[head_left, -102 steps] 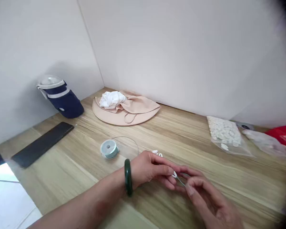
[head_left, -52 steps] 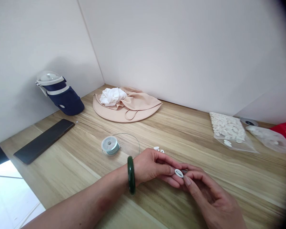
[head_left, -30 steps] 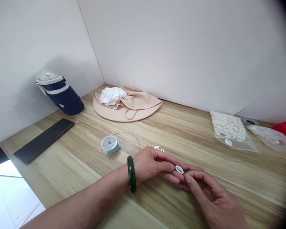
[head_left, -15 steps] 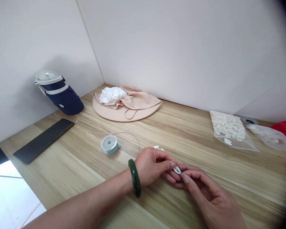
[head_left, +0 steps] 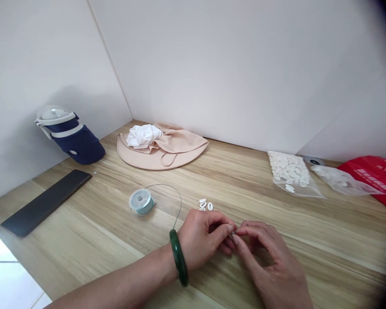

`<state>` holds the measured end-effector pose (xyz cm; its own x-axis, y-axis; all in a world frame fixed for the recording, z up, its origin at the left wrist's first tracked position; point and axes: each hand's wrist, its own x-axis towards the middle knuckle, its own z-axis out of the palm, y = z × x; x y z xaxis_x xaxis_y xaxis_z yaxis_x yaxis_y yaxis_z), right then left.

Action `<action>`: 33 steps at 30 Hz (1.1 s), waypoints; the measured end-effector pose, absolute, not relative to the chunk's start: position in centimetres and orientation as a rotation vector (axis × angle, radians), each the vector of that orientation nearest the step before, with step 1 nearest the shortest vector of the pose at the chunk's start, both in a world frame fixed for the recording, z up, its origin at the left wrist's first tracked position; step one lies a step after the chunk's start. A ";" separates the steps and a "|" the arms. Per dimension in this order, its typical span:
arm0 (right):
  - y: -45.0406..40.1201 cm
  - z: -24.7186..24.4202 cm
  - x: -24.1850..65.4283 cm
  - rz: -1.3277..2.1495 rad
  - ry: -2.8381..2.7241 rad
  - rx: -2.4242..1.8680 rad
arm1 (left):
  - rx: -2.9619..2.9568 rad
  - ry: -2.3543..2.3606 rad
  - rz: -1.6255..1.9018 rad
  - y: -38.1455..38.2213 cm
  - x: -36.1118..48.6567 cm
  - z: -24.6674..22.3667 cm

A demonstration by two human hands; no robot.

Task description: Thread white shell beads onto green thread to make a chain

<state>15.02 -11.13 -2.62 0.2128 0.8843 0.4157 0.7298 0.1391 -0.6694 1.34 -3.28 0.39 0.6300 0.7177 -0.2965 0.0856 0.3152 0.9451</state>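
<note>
My left hand [head_left: 201, 236], with a green bangle [head_left: 179, 257] on its wrist, pinches a small white cowrie shell bead [head_left: 232, 235] between thumb and fingers; the fingertips hide most of it. The closed thumb and forefinger of my right hand [head_left: 270, 253] meet it there; what they grip is hidden. A thin cord [head_left: 180, 201] runs from a spool of pale blue-green cord [head_left: 141, 201] toward my left hand and disappears behind it. Just beyond that hand, several loose cowrie shell beads [head_left: 210, 206] lie on the wooden table [head_left: 122, 253].
At the back right are a clear bag of white shells [head_left: 289, 169], another clear bag [head_left: 344, 180] and a red bag [head_left: 373, 174]. A beige sun hat [head_left: 180, 148] with white cloth [head_left: 144, 135] lies behind. On the left are a navy bottle [head_left: 72, 135] and dark slab [head_left: 48, 201].
The view has shifted slightly right. My fingertips have drawn together over the shell, which showed plainly before and is now mostly covered. More of the loose shells show beyond my left hand.
</note>
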 end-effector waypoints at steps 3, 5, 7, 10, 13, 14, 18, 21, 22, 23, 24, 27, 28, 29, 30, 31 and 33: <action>-11.0 -2.9 14.9 0.234 -1.550 -1.594 | 1.221 0.833 0.483 -3.5 1.4 0.6; -11.0 -2.8 14.8 0.250 -1.537 -1.576 | 1.203 0.824 0.494 -3.5 1.5 0.6; -10.9 -2.6 14.8 0.295 -1.512 -1.579 | 1.120 0.786 0.519 -3.5 1.5 0.4; -10.9 -2.2 14.9 0.373 -1.412 -1.612 | 0.951 0.703 0.533 -3.5 1.6 0.1; -10.8 -2.0 14.9 0.422 -1.328 -1.592 | 0.871 0.667 0.525 -3.5 1.6 -0.2; -10.8 -1.9 14.9 0.445 -1.308 -1.563 | 0.862 0.671 0.524 -3.5 1.6 -0.2; -10.8 -1.4 14.9 0.643 -1.120 -1.411 | 0.901 0.693 0.550 -3.3 1.6 -0.3; -11.1 -0.9 14.9 0.866 -0.941 -1.352 | 1.003 0.699 0.586 -3.3 1.6 -0.3; -11.2 -0.8 14.9 0.908 -0.903 -1.353 | 1.035 0.703 0.594 -3.4 1.6 -0.4; -11.2 -0.8 15.0 0.919 -0.888 -1.368 | 1.061 0.707 0.602 -3.4 1.6 -0.4; -11.2 -0.8 15.0 0.902 -0.895 -1.399 | 1.081 0.711 0.612 -3.4 1.6 -0.5; -11.1 -1.4 15.2 0.763 -1.036 -1.520 | 1.101 0.718 0.638 -3.4 1.5 -0.6; -11.0 -1.6 15.3 0.734 -1.099 -1.546 | 1.107 0.716 0.641 -3.4 1.5 -0.6; -10.9 -1.8 15.3 0.713 -1.147 -1.563 | 1.113 0.712 0.640 -3.4 1.5 -0.5; -10.9 -2.0 15.2 0.705 -1.182 -1.577 | 1.116 0.712 0.639 -3.4 1.5 -0.4; -10.8 -2.1 15.2 0.701 -1.207 -1.588 | 1.119 0.714 0.636 -3.4 1.5 -0.4; -10.8 -2.1 15.0 0.687 -1.243 -1.603 | 1.124 0.723 0.631 -3.4 1.5 -0.2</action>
